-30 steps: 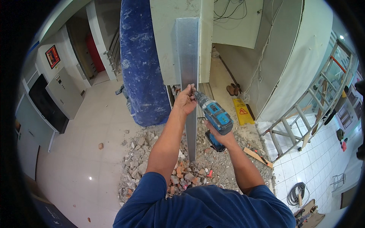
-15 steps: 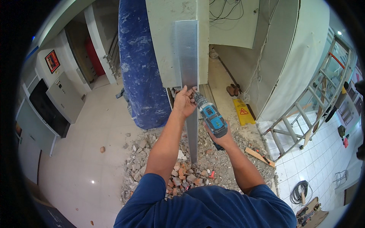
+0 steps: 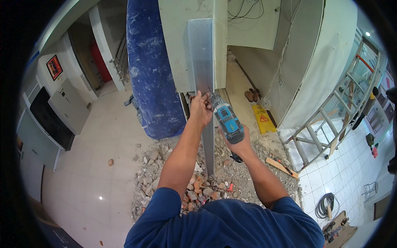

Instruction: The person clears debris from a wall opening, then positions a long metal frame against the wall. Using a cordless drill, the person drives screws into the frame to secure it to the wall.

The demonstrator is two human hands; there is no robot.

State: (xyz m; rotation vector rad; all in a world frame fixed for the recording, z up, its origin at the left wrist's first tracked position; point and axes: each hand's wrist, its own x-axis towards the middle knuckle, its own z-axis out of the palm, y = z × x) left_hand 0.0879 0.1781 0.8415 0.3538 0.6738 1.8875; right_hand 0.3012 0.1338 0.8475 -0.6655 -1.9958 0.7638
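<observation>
A galvanized metal stud (image 3: pixel 201 53) stands upright against the cream wall end (image 3: pixel 178 45), its foot down in the rubble. My right hand (image 3: pixel 242 144) grips a blue and grey cordless drill (image 3: pixel 228 122) by its handle. The drill's nose points up and left at the stud's right part, just below the wall end's lower edge. Close beside that nose, my left hand (image 3: pixel 200 110) is raised against the stud with its fingertips drawn together. Whatever sits between those fingertips is too small to make out. The drill's tip is partly hidden by the fingers.
Broken brick and concrete rubble (image 3: pixel 194 186) covers the floor around the stud's foot. To the left leans a dusty blue-covered panel (image 3: pixel 153 74). On the right are a yellow floor sign (image 3: pixel 264 119), a wooden strip (image 3: pixel 282 167), a metal ladder (image 3: pixel 322 124) and a coiled cable (image 3: pixel 326 205).
The drill and my right hand have shifted slightly up and left, the drill standing a little steeper. My left hand stays by the drill's nose. The whole view has moved slightly.
</observation>
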